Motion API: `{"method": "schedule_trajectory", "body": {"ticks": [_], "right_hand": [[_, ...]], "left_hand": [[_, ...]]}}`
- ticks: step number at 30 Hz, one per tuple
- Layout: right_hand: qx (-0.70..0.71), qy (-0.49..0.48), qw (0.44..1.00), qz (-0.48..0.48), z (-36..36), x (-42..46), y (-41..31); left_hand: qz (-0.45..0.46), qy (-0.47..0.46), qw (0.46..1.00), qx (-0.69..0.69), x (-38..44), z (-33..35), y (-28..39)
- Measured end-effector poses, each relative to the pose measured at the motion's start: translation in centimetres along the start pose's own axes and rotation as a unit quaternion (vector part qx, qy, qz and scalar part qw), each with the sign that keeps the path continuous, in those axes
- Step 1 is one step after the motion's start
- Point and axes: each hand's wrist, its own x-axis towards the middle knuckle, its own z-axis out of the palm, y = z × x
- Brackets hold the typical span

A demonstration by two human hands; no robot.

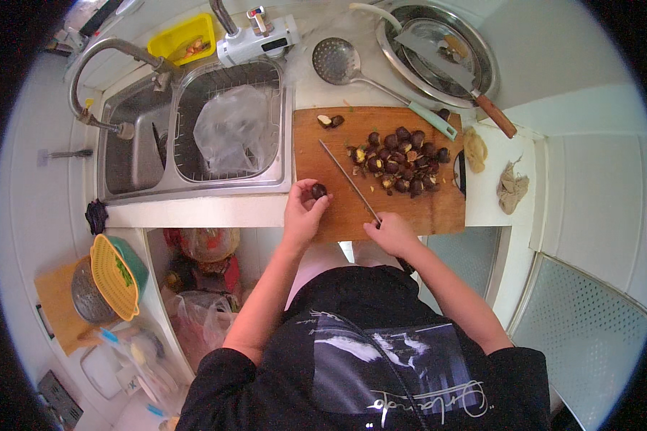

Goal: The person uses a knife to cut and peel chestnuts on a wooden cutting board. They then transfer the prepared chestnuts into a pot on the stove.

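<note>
Between the fingertips of my left hand (305, 209) is a dark brown chestnut (318, 190), held at the left edge of a wooden cutting board (337, 215). My right hand (392, 233) grips a knife by its handle near the board's front edge. The thin knife blade (350, 179) slants up and left across the board, apart from the held chestnut. Beyond and to the right of the blade lies a pile of chestnuts (404, 161), some with pale yellow flesh showing. A cut chestnut (325, 120) with a pale face rests by the board's far left corner.
Left of the board is a double sink (140, 161) with a plastic bag (234, 129) on its rack. A skimmer (337, 60) lies behind, its green handle reaching over the board. A cleaver (436, 62) rests across a metal basin (490, 70). Crumpled cloths (513, 188) lie right.
</note>
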Motion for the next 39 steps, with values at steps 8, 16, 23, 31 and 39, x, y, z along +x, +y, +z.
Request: {"method": "schedule_trajectory", "body": {"ticks": [8,16,23,31,39], "right_hand": [[-0.049,-0.001,0.999,-0.015,0.0,0.6,-0.5],[-0.029,0.013,0.999,-0.007,0.6,0.6,1.0],[-0.069,-0.011,0.998,-0.002,0.2,0.3,0.3],[-0.057,-0.003,0.998,0.005,0.1,0.4,0.8],[-0.033,-0.001,0.999,0.014,0.1,0.3,1.0]], "left_hand": [[0.211,0.025,0.886,0.412,0.1,1.4,0.0],[0.220,0.054,0.899,0.375,-0.1,0.5,-0.6],[0.279,0.032,0.878,0.387,-0.1,0.1,-0.2],[0.183,0.060,0.917,0.348,0.3,0.3,-0.2],[0.208,0.080,0.876,0.427,0.7,0.9,-0.4]]}}
